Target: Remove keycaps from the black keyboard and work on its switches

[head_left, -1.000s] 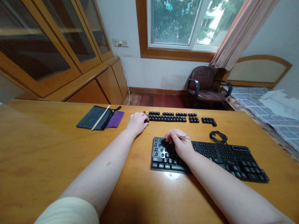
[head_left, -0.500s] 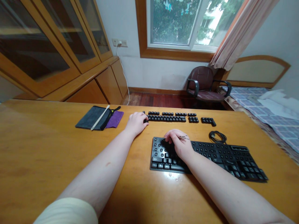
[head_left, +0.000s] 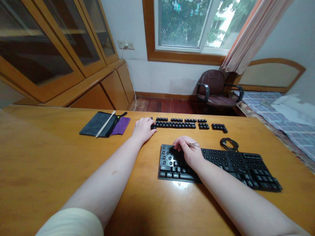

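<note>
My left hand (head_left: 144, 128) rests on the desk at the left end of a row of loose black keycaps (head_left: 176, 125), its fingers closed around a keycap (head_left: 153, 127). Over the upper left of a black keyboard (head_left: 222, 164), my right hand (head_left: 189, 150) is closed in a pinch. A thin tool with a patterned end (head_left: 193, 144) sticks out of that grip; its exact kind and working tip are hard to make out. Bare switches show across the keyboard's upper rows, while lower rows and the number pad still carry keycaps.
A grey pouch (head_left: 94, 123) with a white stick (head_left: 105, 124) across it lies at left, beside a purple cloth (head_left: 121, 126). More keycaps (head_left: 219, 127) sit near the desk's far edge. A coiled cable (head_left: 229, 144) lies behind the keyboard. Beyond the desk stands a chair (head_left: 213, 87).
My left fingers have shifted very slightly at the keycap. My right hand and the keyboard look unmoved.
</note>
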Demonstrator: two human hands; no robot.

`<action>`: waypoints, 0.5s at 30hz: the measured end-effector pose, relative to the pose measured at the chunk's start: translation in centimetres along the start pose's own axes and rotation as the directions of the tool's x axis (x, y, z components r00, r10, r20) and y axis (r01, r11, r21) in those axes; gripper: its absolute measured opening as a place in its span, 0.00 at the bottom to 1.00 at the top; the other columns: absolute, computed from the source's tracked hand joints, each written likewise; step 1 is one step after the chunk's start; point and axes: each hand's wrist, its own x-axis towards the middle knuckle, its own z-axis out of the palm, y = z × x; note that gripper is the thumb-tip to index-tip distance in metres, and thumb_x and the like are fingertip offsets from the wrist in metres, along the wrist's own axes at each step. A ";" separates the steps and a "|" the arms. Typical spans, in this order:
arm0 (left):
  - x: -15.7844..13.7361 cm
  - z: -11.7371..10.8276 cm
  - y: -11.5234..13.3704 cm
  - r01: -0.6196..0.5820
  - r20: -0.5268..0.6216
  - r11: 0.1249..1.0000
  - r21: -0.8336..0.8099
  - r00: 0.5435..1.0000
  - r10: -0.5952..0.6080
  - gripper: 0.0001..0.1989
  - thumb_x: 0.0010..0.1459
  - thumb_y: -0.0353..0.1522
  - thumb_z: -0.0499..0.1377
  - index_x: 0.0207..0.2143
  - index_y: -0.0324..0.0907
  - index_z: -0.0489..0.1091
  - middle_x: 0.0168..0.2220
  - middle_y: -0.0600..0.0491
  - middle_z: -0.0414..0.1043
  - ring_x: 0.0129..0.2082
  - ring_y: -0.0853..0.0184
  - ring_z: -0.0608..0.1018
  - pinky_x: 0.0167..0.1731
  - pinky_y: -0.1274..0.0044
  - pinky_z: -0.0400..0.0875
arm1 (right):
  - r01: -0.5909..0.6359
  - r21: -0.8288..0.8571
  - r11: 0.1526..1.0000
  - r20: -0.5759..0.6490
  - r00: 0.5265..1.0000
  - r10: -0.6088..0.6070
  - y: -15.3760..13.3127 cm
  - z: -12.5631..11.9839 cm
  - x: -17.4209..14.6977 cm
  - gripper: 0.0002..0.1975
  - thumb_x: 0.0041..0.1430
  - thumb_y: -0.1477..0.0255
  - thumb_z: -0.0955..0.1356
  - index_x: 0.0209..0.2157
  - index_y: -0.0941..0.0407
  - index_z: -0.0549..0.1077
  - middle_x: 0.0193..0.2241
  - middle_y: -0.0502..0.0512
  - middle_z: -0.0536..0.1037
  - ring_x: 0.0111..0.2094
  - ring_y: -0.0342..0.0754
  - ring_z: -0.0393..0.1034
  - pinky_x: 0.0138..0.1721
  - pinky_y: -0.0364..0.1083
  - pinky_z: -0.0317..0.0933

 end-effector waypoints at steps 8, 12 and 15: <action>0.1 0.3 0.0 0.018 0.005 1.000 -0.007 1.000 -0.018 0.15 0.48 0.41 0.63 0.38 0.47 0.70 0.41 0.51 0.71 0.45 0.57 0.69 0.45 0.67 0.61 | -0.008 -0.002 1.000 -0.012 1.000 0.008 -0.2 0.0 0.0 0.19 0.61 0.61 0.61 0.23 0.57 0.73 0.24 0.54 0.73 0.25 0.44 0.66 0.25 0.43 0.62; 0.1 0.2 0.0 0.034 0.017 0.999 -0.013 0.999 -0.034 0.15 0.48 0.41 0.63 0.38 0.47 0.70 0.42 0.51 0.71 0.45 0.57 0.69 0.45 0.67 0.61 | -0.009 0.005 1.000 -0.012 1.000 0.009 -0.1 0.0 0.0 0.19 0.61 0.61 0.61 0.24 0.57 0.73 0.24 0.54 0.73 0.25 0.44 0.66 0.25 0.43 0.62; 0.1 0.1 0.2 0.034 0.014 0.999 -0.017 0.999 -0.034 0.14 0.48 0.41 0.63 0.38 0.47 0.70 0.42 0.50 0.71 0.45 0.56 0.69 0.45 0.67 0.61 | -0.002 0.008 1.000 -0.013 1.000 0.002 -0.1 0.0 0.0 0.19 0.61 0.61 0.61 0.24 0.57 0.73 0.24 0.54 0.73 0.25 0.44 0.66 0.24 0.43 0.62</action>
